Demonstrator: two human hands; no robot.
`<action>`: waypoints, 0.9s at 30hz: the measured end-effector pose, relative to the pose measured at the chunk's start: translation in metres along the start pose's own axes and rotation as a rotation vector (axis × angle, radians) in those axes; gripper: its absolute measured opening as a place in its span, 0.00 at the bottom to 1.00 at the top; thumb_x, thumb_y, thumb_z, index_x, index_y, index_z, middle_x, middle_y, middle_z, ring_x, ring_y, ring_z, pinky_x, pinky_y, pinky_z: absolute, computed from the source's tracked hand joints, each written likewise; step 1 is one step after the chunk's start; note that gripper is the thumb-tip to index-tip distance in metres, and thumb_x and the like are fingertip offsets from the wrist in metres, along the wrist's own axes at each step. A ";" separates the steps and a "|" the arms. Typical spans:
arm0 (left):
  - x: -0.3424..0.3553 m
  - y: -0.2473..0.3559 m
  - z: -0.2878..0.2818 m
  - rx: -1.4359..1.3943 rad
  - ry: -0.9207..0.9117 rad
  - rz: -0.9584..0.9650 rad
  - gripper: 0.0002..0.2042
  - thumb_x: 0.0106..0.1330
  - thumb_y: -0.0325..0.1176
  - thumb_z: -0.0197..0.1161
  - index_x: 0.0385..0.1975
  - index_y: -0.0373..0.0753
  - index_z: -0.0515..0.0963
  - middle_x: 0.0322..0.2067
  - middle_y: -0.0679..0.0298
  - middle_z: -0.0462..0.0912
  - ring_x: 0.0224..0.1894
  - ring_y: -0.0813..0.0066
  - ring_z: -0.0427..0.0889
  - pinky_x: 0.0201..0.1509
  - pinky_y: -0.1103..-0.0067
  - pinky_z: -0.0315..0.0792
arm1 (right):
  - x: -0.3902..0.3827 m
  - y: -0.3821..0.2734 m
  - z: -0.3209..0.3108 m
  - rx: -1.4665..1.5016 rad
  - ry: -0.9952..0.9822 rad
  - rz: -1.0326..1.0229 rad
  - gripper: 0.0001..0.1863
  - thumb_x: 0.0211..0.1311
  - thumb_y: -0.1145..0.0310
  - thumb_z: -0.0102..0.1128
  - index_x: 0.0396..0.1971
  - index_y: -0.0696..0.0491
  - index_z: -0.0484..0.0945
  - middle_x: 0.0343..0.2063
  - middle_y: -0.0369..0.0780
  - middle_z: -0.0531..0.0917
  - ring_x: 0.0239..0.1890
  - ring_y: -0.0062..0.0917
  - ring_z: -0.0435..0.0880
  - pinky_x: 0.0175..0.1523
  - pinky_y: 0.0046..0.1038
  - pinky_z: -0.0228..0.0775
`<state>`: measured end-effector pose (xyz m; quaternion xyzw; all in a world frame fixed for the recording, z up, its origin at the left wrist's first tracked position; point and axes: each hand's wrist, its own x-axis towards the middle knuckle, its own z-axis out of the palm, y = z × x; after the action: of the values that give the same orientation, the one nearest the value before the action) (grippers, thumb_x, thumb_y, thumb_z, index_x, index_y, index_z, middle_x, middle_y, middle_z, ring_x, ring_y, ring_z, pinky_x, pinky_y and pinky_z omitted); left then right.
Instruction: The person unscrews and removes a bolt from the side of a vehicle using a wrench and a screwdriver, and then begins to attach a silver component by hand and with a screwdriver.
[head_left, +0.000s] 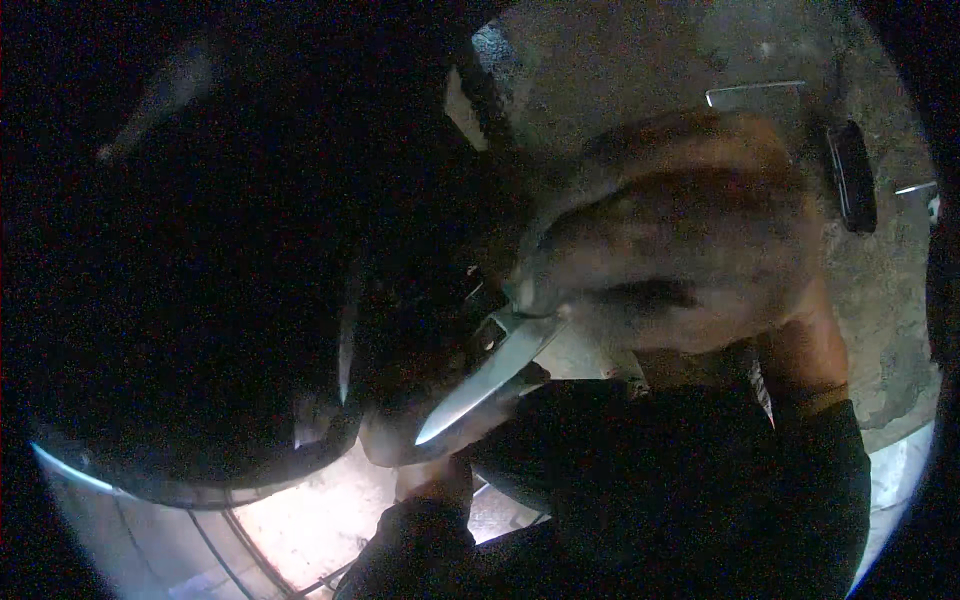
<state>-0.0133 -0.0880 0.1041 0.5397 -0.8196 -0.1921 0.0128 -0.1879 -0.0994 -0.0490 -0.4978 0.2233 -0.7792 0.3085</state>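
Right hand first, large and blurred on my feed: it looms up and to the right of the silver blade, which I take as my landmark. I see its fingers curled down and closed together at the blade's upper end, so I read it as gripping there, though the blur hides the exact hold. From those fingertips the blade slants down to the left, flat, pale and narrowing to a point. Below and around that point I make out the left hand, partly behind the blade and deep in shadow; I cannot tell whether its fingers are spread or pinching anything. Dark sleeves fill the space below the blade and to its right.

Left of the blade, a large dark rounded bulk covers much of my view, too dim for me to name. Below and left of the blade's tip, I see a brightly lit pale surface. Farthest off, well beyond the blade to the upper right, a black oblong object lies on the grey floor, near a thin bright-edged piece.
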 end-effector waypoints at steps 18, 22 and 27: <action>-0.023 -0.024 0.007 0.038 0.140 0.132 0.16 0.47 0.38 0.76 0.29 0.34 0.80 0.29 0.59 0.85 0.31 0.68 0.85 0.38 0.77 0.78 | 0.027 -0.060 -0.012 -0.614 -0.387 0.272 0.11 0.44 0.70 0.72 0.26 0.55 0.78 0.18 0.40 0.79 0.21 0.30 0.81 0.27 0.30 0.70; -0.029 -0.031 0.013 -0.071 0.116 -0.025 0.15 0.46 0.37 0.77 0.27 0.35 0.81 0.29 0.60 0.85 0.30 0.69 0.85 0.36 0.77 0.79 | 0.041 -0.062 -0.014 -0.690 -0.577 0.095 0.11 0.50 0.67 0.68 0.30 0.56 0.78 0.21 0.42 0.79 0.23 0.35 0.78 0.31 0.34 0.68; -0.019 -0.028 0.008 0.090 0.384 0.416 0.17 0.42 0.39 0.79 0.28 0.38 0.81 0.26 0.61 0.85 0.23 0.71 0.85 0.26 0.78 0.77 | 0.065 -0.060 -0.027 -0.699 -0.972 0.040 0.12 0.54 0.69 0.62 0.35 0.62 0.79 0.33 0.46 0.81 0.29 0.35 0.83 0.33 0.30 0.77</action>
<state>0.0172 -0.0786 0.0909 0.3865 -0.9030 -0.0433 0.1829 -0.2481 -0.1017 0.0206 -0.8648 0.3090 -0.3367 0.2078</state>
